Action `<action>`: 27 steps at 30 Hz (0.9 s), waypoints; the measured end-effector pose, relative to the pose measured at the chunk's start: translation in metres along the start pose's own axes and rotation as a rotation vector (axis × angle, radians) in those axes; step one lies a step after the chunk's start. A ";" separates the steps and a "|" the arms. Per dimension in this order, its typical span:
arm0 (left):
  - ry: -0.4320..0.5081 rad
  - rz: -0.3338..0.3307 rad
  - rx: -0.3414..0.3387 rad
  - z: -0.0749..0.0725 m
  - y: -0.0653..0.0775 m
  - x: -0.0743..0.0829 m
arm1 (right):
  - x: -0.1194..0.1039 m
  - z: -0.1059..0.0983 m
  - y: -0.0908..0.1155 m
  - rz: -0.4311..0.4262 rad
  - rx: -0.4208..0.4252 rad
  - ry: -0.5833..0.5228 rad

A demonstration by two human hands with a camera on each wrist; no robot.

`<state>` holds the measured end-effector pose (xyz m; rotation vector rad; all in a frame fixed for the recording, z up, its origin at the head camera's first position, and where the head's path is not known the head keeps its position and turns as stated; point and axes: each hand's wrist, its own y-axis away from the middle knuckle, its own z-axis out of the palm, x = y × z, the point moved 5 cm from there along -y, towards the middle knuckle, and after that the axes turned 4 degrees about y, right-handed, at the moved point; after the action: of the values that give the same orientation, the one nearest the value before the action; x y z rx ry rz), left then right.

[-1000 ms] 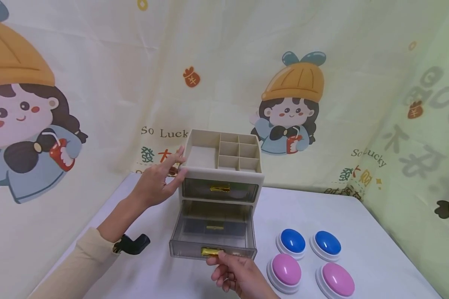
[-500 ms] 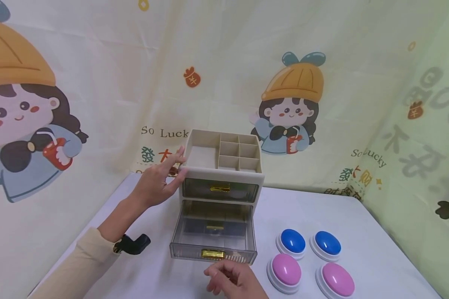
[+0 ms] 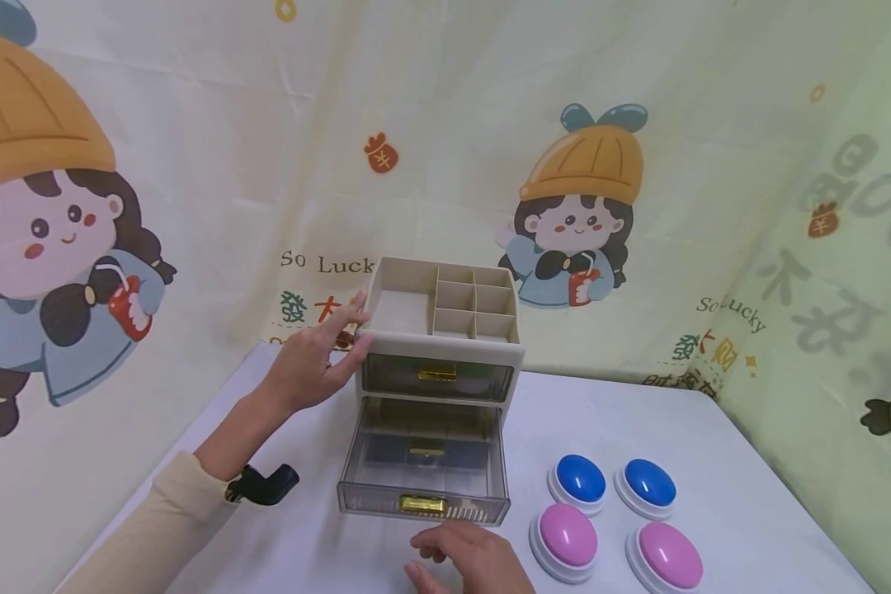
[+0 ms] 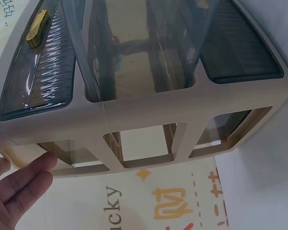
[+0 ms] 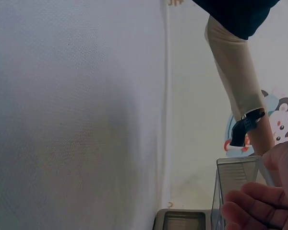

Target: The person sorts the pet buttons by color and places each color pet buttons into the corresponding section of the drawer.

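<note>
A beige desktop drawer organizer [image 3: 441,350] stands on the table with a divided open tray on top. Its middle drawer [image 3: 423,483], smoky and see-through with a gold handle, is pulled out and holds nothing that I can see. The upper drawer [image 3: 436,382] is closed, and a lower closed drawer shows through the clear plastic. My left hand [image 3: 310,363] touches the organizer's upper left edge with mostly straight fingers, which lie against its side in the left wrist view. Just in front of the pulled-out drawer, my right hand [image 3: 478,559] hovers apart from the handle, fingers loosely bent and thumb spread.
Right of the organizer sit two blue push buttons [image 3: 581,478] and two pink push buttons [image 3: 568,535] on white bases. A printed cloth [image 3: 445,206] hangs behind the white table [image 3: 609,404]. A black wrist mount [image 3: 267,485] juts from my left wrist.
My right hand has let go of the drawer's gold handle and drawn back slightly towards me, its thumb spreading from the fingers. The drawer stays out; my left hand has not moved.
</note>
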<state>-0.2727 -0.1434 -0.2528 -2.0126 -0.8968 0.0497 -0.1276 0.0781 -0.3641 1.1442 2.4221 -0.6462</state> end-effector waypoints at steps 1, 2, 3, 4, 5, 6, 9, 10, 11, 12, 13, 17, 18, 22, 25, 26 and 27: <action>-0.001 -0.002 0.000 0.000 0.000 0.000 | 0.001 -0.001 0.000 0.018 -0.011 -0.009; -0.001 -0.004 0.001 0.000 0.000 0.000 | 0.001 -0.001 0.000 0.034 -0.023 -0.018; -0.001 -0.005 0.001 0.000 0.000 0.000 | 0.002 -0.002 0.001 0.045 -0.028 -0.026; 0.001 -0.007 0.002 0.000 0.000 0.000 | 0.003 -0.002 0.001 0.055 -0.035 -0.030; 0.000 -0.008 0.002 0.000 0.001 0.000 | 0.004 -0.003 0.002 0.058 -0.038 -0.033; 0.000 -0.008 0.003 0.000 0.001 0.000 | 0.005 -0.004 0.003 0.059 -0.038 -0.033; 0.003 -0.007 0.004 0.000 0.002 0.000 | 0.009 -0.005 0.008 0.059 -0.037 -0.026; 0.002 -0.007 0.005 0.000 0.002 0.000 | 0.011 -0.006 0.010 0.066 -0.042 -0.025; 0.002 -0.006 0.006 0.000 0.001 0.000 | 0.014 -0.007 0.012 0.074 -0.047 -0.029; 0.002 -0.006 0.007 0.000 0.001 0.000 | 0.016 -0.007 0.014 0.084 -0.055 -0.034; 0.002 -0.006 0.007 0.000 0.001 0.000 | 0.019 -0.007 0.016 0.102 -0.073 -0.044; 0.002 -0.001 0.012 0.000 -0.001 0.001 | 0.032 -0.008 0.025 0.217 -0.131 -0.073; 0.003 0.000 0.014 0.000 -0.001 0.001 | 0.035 -0.008 0.027 0.241 -0.140 -0.071; 0.004 0.002 0.018 -0.001 -0.002 0.002 | 0.046 -0.012 0.037 0.304 -0.151 -0.046; -0.003 -0.004 0.019 -0.001 -0.001 0.001 | 0.054 -0.016 0.043 0.344 -0.151 -0.033; -0.005 -0.004 0.019 -0.001 -0.001 0.001 | 0.057 -0.018 0.046 0.360 -0.147 -0.021; -0.006 -0.004 0.019 0.000 -0.001 0.001 | 0.060 -0.021 0.048 0.373 -0.136 -0.005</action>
<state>-0.2721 -0.1425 -0.2513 -1.9945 -0.9010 0.0617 -0.1283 0.1538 -0.3892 1.4778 2.1263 -0.3597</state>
